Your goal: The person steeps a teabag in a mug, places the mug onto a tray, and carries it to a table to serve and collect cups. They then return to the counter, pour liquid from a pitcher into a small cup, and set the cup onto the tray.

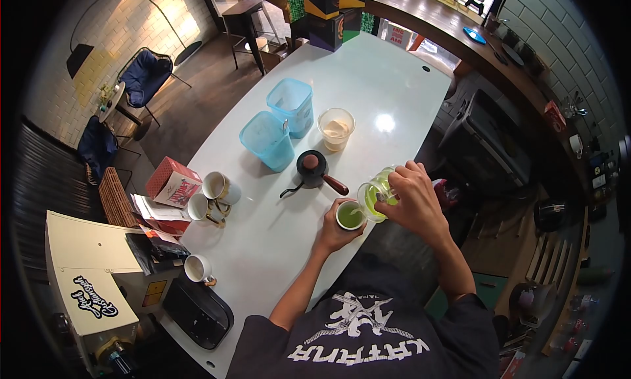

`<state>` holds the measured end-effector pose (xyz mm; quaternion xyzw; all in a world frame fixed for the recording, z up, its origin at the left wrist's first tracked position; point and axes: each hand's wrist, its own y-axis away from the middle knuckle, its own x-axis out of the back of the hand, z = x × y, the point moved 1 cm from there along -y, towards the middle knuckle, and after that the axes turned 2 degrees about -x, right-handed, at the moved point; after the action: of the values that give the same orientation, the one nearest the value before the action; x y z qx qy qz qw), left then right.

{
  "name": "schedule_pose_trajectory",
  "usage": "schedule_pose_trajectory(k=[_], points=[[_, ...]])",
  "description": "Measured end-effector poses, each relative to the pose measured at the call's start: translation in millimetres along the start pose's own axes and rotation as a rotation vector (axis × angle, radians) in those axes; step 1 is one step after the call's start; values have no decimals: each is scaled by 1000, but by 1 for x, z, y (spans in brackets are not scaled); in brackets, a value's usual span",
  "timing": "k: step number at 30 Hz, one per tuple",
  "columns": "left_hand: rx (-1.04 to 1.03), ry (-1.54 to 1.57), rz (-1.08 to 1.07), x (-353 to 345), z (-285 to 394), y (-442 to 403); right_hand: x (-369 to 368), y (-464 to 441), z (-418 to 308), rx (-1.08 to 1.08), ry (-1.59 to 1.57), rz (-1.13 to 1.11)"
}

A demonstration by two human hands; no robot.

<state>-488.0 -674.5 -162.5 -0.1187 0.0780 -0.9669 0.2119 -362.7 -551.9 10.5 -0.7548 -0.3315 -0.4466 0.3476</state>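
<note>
My left hand [332, 231] is wrapped round a cup [350, 216] with green liquid in it, at the table's near edge. Just to the right, my right hand [414, 198] grips a clear glass jug [369, 205] holding bright green liquid. The jug is tilted toward the cup, its mouth close to the cup's rim, and a thin pale stream seems to run between them. Beyond the cup stands a small dark pot [310, 168] with a reddish-brown handle and a thin spout. Farther back is a clear tub [336, 129] with beige contents.
Two translucent blue containers [268, 142] stand at the middle of the white table [263, 231]. Several white mugs [221, 187] and a red-and-white box [173, 182] are at the left. A cream-coloured machine [92, 300] and a black tray [197, 312] are near the left corner.
</note>
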Motion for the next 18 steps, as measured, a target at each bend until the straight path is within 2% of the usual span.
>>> schedule_pose_trajectory(k=[10, 13, 18], points=[[-7, 10, 10, -2, -3, 0, -4, 1, 3, -23, -13, -32], [-27, 5, 24, 0, -3, 0, -13, 2, 7, 17, -45, 62], [-33, 6, 27, -1, -2, 0, -18, 3, 10, 14, -53, 39]])
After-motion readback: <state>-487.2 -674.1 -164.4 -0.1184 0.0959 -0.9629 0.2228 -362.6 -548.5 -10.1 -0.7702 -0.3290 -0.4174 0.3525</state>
